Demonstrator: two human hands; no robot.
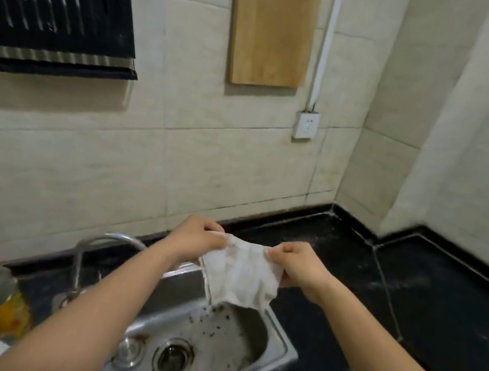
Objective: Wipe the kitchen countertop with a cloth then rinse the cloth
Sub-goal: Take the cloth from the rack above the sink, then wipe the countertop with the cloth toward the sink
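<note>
**Cloth held spread over sink; rinse not yet begun.**

Below the hands, the steel sink point(286, 348) shows dark specks around the drain point(173, 360), and no water can be seen running from the faucet point(116, 239) beside the left forearm. The left hand point(195, 237) and the right hand point(297, 265) each pinch an upper corner of the white cloth point(242, 275). It is stretched between them and hangs free above the sink's far corner, with brownish soiling visible on it. Beyond and to the right of the right hand, the black countertop point(443, 312) carries faint pale streaks. Judgement: the soiled cloth suggests that wiping is largely done, though the streaks leave this unconfirmed. Still to do are opening the tap, wetting the cloth and wringing it out.
</note>
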